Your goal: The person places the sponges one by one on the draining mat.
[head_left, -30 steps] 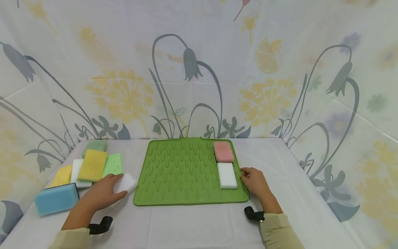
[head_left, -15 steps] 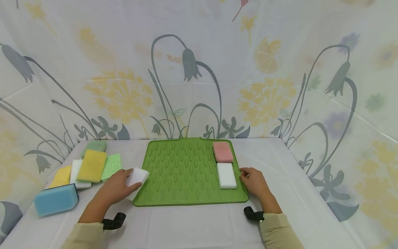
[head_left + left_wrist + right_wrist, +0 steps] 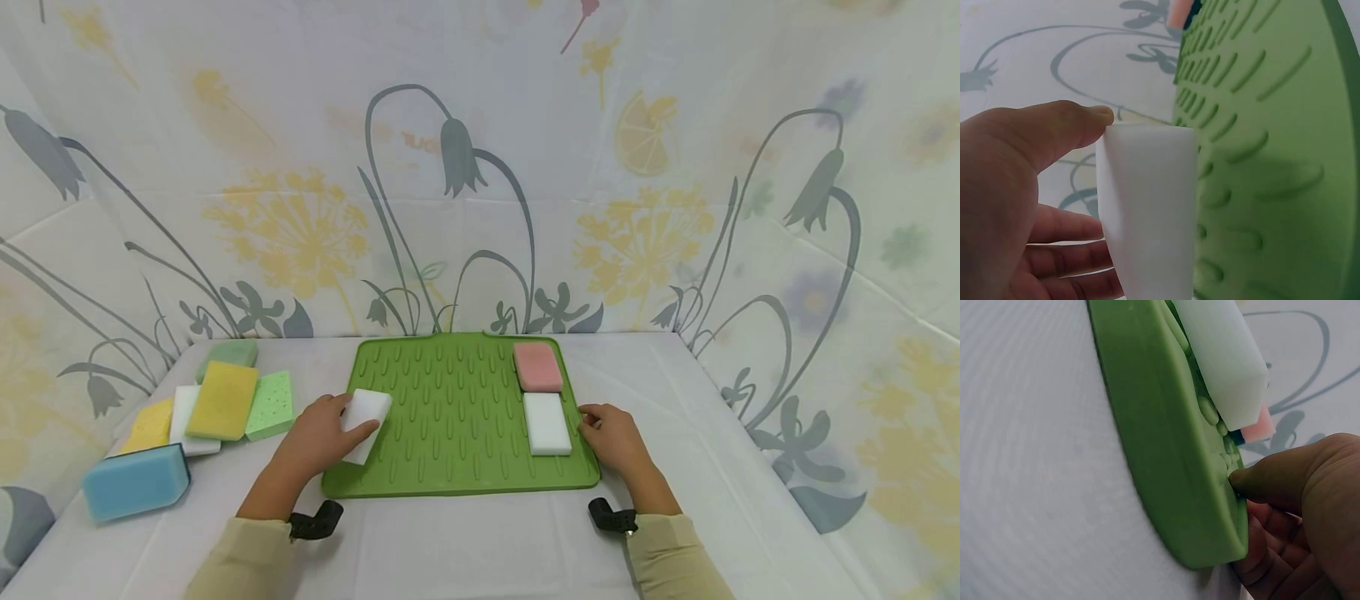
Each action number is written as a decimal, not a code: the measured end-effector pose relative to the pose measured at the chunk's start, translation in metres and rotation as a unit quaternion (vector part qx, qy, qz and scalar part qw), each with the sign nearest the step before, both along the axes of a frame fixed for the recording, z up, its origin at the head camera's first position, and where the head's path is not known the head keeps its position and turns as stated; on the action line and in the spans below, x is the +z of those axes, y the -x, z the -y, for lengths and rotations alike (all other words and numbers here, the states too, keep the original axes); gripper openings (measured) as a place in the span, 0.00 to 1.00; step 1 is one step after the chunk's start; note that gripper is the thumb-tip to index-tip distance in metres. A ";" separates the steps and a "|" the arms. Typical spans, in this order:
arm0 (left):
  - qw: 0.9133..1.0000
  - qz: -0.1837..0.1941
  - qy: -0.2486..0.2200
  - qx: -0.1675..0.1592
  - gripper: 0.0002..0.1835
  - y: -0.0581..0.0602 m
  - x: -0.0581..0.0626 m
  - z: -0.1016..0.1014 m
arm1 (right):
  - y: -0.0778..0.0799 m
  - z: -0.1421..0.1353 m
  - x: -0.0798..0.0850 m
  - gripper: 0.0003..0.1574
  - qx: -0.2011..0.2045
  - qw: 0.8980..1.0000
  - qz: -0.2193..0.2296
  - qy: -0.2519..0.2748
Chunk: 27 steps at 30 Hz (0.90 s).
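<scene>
A white sponge block is pinched between the thumb and fingers of my left hand, over the left side of the green ridged mat. In the left wrist view the white sponge stands beside the ridges, thumb on its near end and fingers along its side. My right hand pinches the mat's right edge; in the right wrist view the thumb presses on the green rim with fingers curled beneath. On the mat's right side lie a pink sponge and, just in front of it, another white sponge.
At the left is a loose pile: a blue sponge, yellow sponge, light green speckled sponge, grey-green sponge, a white one and a smaller yellow one. A flower-print cloth hangs behind the table.
My left hand has carried the white sponge rightward from beside the pile to over the mat's left part, turning it more upright. My right hand stays at the mat's edge.
</scene>
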State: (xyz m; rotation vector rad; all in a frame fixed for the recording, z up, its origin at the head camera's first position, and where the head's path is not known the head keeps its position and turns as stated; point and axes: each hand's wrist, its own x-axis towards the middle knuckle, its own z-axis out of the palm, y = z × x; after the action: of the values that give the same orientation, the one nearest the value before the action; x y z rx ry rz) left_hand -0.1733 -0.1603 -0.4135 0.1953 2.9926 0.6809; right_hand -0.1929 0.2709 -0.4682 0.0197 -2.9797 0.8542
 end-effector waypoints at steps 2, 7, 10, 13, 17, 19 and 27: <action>1.000 0.003 -0.009 0.007 0.42 0.002 0.000 -0.005 | 0.000 0.000 0.000 0.22 0.000 1.000 0.000 0.002; 0.999 -0.001 -0.035 0.018 0.39 0.009 -0.003 -0.015 | 0.001 0.000 -0.001 0.22 -0.002 1.000 0.003 0.003; 0.999 -0.011 -0.044 0.019 0.37 0.012 -0.006 -0.022 | 0.001 0.000 -0.002 0.22 -0.002 1.000 0.004 0.003; 0.998 -0.017 -0.052 0.021 0.37 0.016 -0.007 -0.029 | 0.002 0.000 -0.002 0.22 -0.002 1.000 0.004 0.001; 0.998 -0.014 -0.059 0.028 0.38 0.020 -0.008 -0.041 | 0.001 -0.001 -0.002 0.22 -0.003 1.000 0.000 0.001; 0.997 -0.015 -0.064 0.030 0.38 0.024 -0.010 -0.046 | 0.000 0.000 -0.001 0.22 -0.003 1.000 0.001 0.002; 0.996 -0.017 -0.074 0.040 0.40 0.030 -0.011 -0.068 | 0.001 -0.001 -0.001 0.22 -0.001 1.000 0.000 -0.001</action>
State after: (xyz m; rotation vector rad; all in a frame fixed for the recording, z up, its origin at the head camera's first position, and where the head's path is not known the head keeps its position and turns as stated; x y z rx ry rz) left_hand -0.2038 -0.0921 -0.4243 0.0956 2.9961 0.9173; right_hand -0.1937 0.2715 -0.4695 0.0171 -2.9796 0.8520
